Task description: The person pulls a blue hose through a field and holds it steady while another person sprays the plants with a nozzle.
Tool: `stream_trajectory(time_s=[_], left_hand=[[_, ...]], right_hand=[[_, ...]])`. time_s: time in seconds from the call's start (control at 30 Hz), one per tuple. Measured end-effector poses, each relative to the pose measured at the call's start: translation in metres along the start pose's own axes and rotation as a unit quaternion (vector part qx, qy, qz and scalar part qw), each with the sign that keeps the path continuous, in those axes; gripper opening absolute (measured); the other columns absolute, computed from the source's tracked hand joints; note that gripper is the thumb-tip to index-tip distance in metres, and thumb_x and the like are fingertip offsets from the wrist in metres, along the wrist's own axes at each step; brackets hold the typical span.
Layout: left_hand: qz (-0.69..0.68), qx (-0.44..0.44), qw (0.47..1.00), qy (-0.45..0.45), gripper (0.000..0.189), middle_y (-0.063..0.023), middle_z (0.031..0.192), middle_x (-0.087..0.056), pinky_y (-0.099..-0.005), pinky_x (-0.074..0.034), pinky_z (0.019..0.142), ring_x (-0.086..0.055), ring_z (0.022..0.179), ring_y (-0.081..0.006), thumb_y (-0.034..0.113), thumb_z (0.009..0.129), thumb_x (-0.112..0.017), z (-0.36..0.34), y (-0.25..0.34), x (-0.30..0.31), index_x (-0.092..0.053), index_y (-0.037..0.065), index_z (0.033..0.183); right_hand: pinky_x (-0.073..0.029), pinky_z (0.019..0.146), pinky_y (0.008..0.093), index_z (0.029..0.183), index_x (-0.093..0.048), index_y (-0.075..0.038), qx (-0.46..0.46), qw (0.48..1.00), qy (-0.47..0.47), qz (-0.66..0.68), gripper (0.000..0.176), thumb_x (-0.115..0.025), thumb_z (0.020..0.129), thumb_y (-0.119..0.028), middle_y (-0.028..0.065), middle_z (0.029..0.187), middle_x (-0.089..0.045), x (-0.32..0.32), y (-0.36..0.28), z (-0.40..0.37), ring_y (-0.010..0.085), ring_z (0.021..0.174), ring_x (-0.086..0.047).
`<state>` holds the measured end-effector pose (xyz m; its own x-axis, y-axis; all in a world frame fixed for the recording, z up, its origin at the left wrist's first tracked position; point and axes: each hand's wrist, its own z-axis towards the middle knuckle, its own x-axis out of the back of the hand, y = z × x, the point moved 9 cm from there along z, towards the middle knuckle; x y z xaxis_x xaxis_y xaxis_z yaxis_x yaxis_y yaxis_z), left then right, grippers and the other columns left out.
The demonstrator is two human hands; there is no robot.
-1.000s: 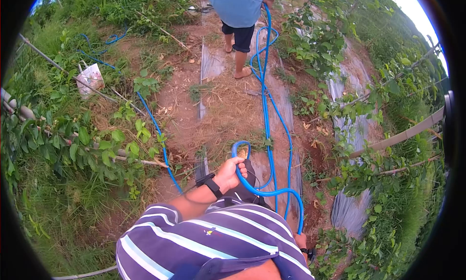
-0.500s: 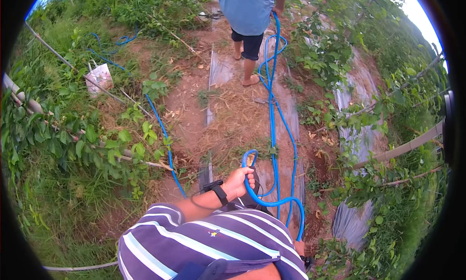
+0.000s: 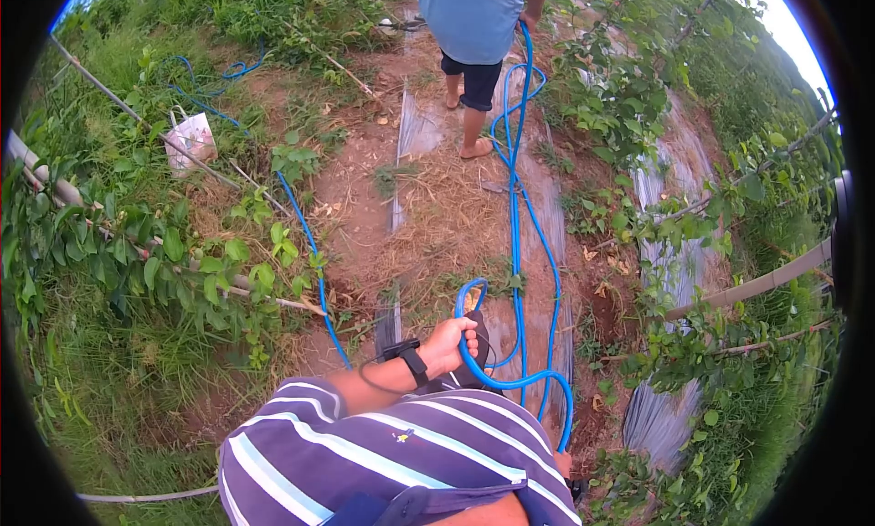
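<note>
In the head view my left hand point(image 3: 448, 344) is closed around a blue hose point(image 3: 529, 380), out in front of my body. The hose loops up over the fist, then curves right and down. It runs to my right hand point(image 3: 562, 462), low at my right side, where it meets the fingers. My striped shirt hides most of that hand, but it appears closed on the hose. More lengths of the same blue hose lie along the ground ahead, up to the hand of a person in a blue shirt point(image 3: 469, 20).
Plastic sheeting point(image 3: 547, 198) and dry straw point(image 3: 437, 211) cover the path. Leafy branches and poles point(image 3: 756, 284) border both sides. A white bag point(image 3: 191, 143) sits in grass at left, near another blue hose line point(image 3: 296, 211).
The scene has shifted slightly right in view. The person ahead has moved a little, feet slightly differently placed. Both my hands keep about the same position on the hose.
</note>
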<state>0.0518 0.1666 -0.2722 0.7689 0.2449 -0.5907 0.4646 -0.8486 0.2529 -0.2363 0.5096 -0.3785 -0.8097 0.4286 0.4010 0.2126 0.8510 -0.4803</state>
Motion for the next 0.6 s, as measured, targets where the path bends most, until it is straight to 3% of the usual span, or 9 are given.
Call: stream_trajectory(time_s=[0.13,0.17,0.37,0.47,0.6], left_hand=[[0.01,0.003,1.0,0.021,0.015,0.0002,0.062,-0.045,-0.0331,-0.041,0.057,-0.043,0.056,-0.0153,0.014,0.09,-0.051,-0.002,-0.007,0.015,-0.045,0.011,0.077],[0.006,0.005,1.0,0.016,0.015,0.0001,0.062,-0.045,-0.0333,-0.041,0.057,-0.043,0.056,-0.0155,0.014,0.09,-0.051,-0.002,-0.009,0.016,-0.045,0.011,0.077],[-0.002,-0.001,1.0,0.012,0.017,-0.0004,0.06,-0.046,-0.0328,-0.04,0.055,-0.044,0.056,-0.0158,0.014,0.09,-0.052,0.002,-0.002,0.009,-0.045,0.012,0.074],[-0.003,-0.01,1.0,0.003,0.018,-0.0003,0.06,-0.045,-0.0323,-0.04,0.055,-0.044,0.055,-0.0155,0.015,0.09,-0.052,0.002,0.006,0.001,-0.045,0.012,0.073],[-0.01,-0.001,1.0,-0.003,0.018,-0.0002,0.06,-0.045,-0.0324,-0.04,0.055,-0.044,0.055,-0.0154,0.015,0.09,-0.052,0.003,0.004,-0.002,-0.045,0.012,0.073]], right_hand=[[-0.048,0.052,0.0353,0.073,-0.065,0.003,0.044,0.999,-0.01,-0.015,0.011,-0.066,0.073,-0.008,0.0117,0.064,-0.064,-0.004,0.08,0.063,0.0223,0.053,-0.061],[-0.05,0.058,0.0355,0.074,-0.067,0.004,0.033,0.998,-0.012,-0.051,0.014,-0.067,0.073,-0.01,0.0132,0.07,-0.067,-0.001,0.075,0.057,0.0238,0.058,-0.063],[-0.048,0.052,0.0346,0.074,-0.066,0.003,0.058,0.981,0.007,-0.183,0.014,-0.067,0.074,-0.012,0.0124,0.067,-0.066,0.003,0.011,0.02,0.0229,0.055,-0.061],[-0.045,0.046,0.0335,0.075,-0.063,0.001,0.037,0.997,-0.021,-0.069,0.012,-0.067,0.076,-0.011,0.0101,0.061,-0.061,-0.007,-0.001,0.014,0.0207,0.05,-0.058],[-0.042,0.042,0.032,0.075,-0.061,-0.001,0.034,0.998,-0.012,-0.051,0.01,-0.066,0.077,-0.009,0.007,0.057,-0.057,-0.01,-0.016,0.005,0.0184,0.047,-0.055]])
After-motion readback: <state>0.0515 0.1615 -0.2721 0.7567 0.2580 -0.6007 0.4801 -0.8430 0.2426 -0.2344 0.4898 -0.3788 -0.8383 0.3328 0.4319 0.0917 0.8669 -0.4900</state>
